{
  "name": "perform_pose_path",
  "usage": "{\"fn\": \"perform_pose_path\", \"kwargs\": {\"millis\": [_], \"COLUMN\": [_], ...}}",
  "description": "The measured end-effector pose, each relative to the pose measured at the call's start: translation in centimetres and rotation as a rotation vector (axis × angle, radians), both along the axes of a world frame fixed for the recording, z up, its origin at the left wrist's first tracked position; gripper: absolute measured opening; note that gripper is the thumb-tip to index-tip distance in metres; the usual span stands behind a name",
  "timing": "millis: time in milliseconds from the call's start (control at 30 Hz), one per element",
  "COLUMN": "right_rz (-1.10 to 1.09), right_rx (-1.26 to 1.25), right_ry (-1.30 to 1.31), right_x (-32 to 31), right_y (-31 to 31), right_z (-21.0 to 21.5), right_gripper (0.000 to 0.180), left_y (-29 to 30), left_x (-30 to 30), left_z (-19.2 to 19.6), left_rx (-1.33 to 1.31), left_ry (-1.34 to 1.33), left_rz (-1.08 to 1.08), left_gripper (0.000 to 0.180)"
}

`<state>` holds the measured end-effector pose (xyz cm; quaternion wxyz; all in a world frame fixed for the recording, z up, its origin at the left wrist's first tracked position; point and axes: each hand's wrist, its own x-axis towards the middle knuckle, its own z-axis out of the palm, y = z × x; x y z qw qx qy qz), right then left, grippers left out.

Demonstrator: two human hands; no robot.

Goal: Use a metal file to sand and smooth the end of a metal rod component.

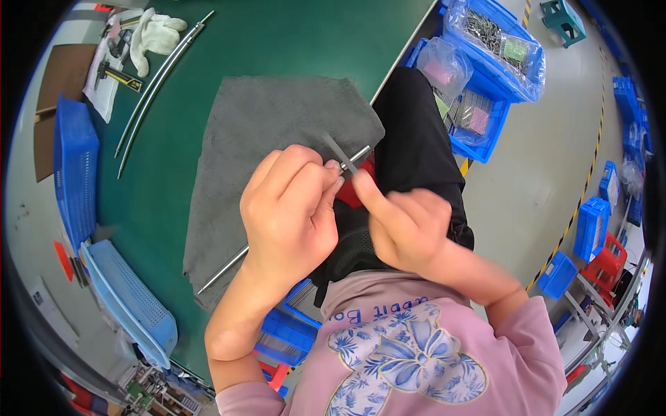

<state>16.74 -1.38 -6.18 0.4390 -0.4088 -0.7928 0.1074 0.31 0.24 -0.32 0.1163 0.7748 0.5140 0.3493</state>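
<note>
My left hand (291, 201) is closed around a thin metal rod (223, 269), which slants from the lower left up to the right. The rod's shiny tip (359, 155) sticks out past my thumb and forefinger. My right hand (411, 225) grips a narrow flat grey file (337, 150), its forefinger stretched along it. The file lies across the rod near that tip and is smeared by motion; its handle end is hidden in the hand. Beneath both hands a dark grey cloth (267, 118) is spread at the table's edge.
Two long metal rods (154, 87) lie on the green table (291, 41), near a white glove (156, 38) and a yellow-black tool (123, 76). Blue baskets (75, 173) line the left side. At the right, blue bins (496, 132) hold bagged metal parts.
</note>
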Motion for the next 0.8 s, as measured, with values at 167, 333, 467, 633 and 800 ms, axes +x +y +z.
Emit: {"fn": "perform_pose_path", "kwargs": {"millis": [167, 333, 467, 633, 800], "right_rz": [0.065, 0.062, 0.073, 0.063, 0.013], "right_rx": [-0.010, 0.028, -0.022, 0.029, -0.072], "right_ry": [0.031, 0.027, -0.044, 0.001, -0.090], "right_x": [0.5, -0.9, 0.9, -1.1, 1.1], "right_y": [-0.1, 2.0, 0.2, 2.7, -0.9], "right_z": [-0.1, 1.3, 0.4, 1.5, 0.7], "right_gripper": [0.048, 0.050, 0.050, 0.050, 0.051], "left_y": [0.0, 0.1, 0.0, 0.0, -0.1], "left_x": [0.0, 0.1, 0.0, 0.2, 0.2], "left_z": [-0.2, 0.1, -0.3, -0.2, -0.3], "left_rx": [-0.001, 0.021, 0.011, 0.006, 0.015], "left_ry": [-0.032, 0.006, -0.044, -0.018, -0.038], "left_rz": [0.046, 0.043, 0.071, 0.048, 0.059], "left_gripper": [0.018, 0.019, 0.019, 0.019, 0.019]}}
